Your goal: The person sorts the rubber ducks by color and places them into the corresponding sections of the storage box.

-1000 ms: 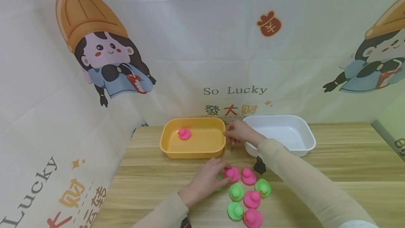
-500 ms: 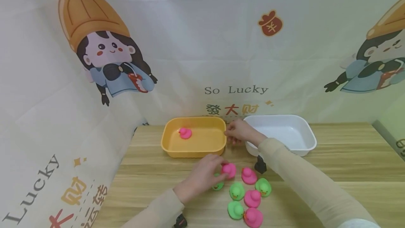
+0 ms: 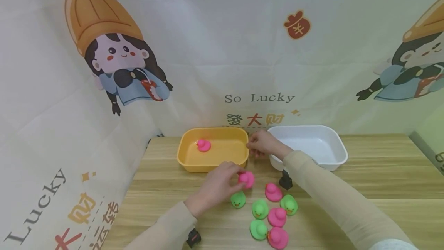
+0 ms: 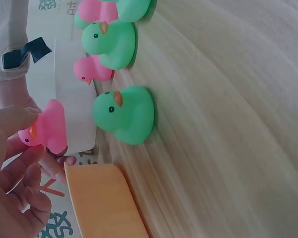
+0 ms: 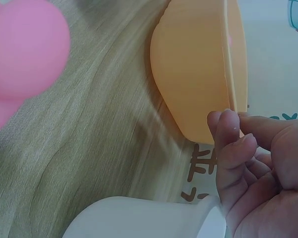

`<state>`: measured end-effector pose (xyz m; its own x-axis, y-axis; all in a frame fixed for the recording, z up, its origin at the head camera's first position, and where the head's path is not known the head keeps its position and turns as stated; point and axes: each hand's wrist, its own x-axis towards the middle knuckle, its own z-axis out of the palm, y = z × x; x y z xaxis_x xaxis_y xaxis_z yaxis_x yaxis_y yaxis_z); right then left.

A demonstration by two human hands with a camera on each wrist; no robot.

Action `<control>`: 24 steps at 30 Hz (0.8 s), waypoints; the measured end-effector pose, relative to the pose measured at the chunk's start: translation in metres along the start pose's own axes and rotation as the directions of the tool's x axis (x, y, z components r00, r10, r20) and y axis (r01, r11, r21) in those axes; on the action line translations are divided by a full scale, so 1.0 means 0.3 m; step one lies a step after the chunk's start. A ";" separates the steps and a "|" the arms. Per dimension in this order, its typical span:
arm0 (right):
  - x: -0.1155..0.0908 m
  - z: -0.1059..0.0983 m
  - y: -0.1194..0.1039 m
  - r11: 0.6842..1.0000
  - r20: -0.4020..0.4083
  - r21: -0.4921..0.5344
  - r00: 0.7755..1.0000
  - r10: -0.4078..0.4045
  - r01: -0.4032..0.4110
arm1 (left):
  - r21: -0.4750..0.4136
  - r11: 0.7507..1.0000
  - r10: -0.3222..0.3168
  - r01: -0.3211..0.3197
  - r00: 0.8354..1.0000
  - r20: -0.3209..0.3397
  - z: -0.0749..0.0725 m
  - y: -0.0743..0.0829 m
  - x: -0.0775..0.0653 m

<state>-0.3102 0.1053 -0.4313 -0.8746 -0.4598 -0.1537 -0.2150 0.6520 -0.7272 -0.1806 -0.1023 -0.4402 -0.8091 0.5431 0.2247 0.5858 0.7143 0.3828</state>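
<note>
My left hand [image 3: 216, 183] pinches a pink rubber duck [image 3: 247, 179] between thumb and fingers. In the left wrist view this duck [image 4: 53, 126] is lifted off the table, its orange beak and one eye showing. My right hand [image 3: 264, 144] grips the right end of the yellow basin [image 3: 225, 155]; the right wrist view shows fingertips and thumb pinching the basin's rim [image 5: 232, 84]. Inside that basin, toward its left end, sits another pink duck [image 3: 204, 145]. A green duck [image 3: 238, 200] stands on the table just below my left hand.
A white basin [image 3: 313, 147] stands to the right, partly behind my right forearm. Several more pink and green ducks, among them a pink one [image 3: 273, 192] and a green one [image 3: 260, 208], cluster between my arms. A printed cloth [image 3: 208, 68] hangs behind the table [image 3: 152, 188].
My left hand has moved up and slightly left toward the yellow basin, carrying the pink duck away from the cluster. The green duck beneath is now uncovered. My right hand stays at the rim.
</note>
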 end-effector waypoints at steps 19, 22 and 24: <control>-0.002 0.005 0.001 1.000 -0.014 0.010 1.000 0.006 -0.005 | -0.002 1.000 -0.012 0.012 0.999 -0.034 -0.078 -0.045 0.031; -0.001 0.006 0.000 1.000 -0.014 0.012 1.000 -0.001 0.001 | -0.004 1.000 -0.029 0.029 0.999 -0.028 -0.095 -0.056 0.036; 0.000 0.006 0.000 1.000 -0.014 0.013 1.000 -0.004 0.004 | -0.010 0.999 -0.049 0.049 0.999 -0.024 -0.109 -0.064 0.042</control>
<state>-0.3093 0.1041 -0.4325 -0.8796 -0.4543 -0.1414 -0.2132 0.6420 -0.7365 -0.2037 -0.1236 -0.4155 -0.8376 0.4966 0.2276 0.5453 0.7356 0.4019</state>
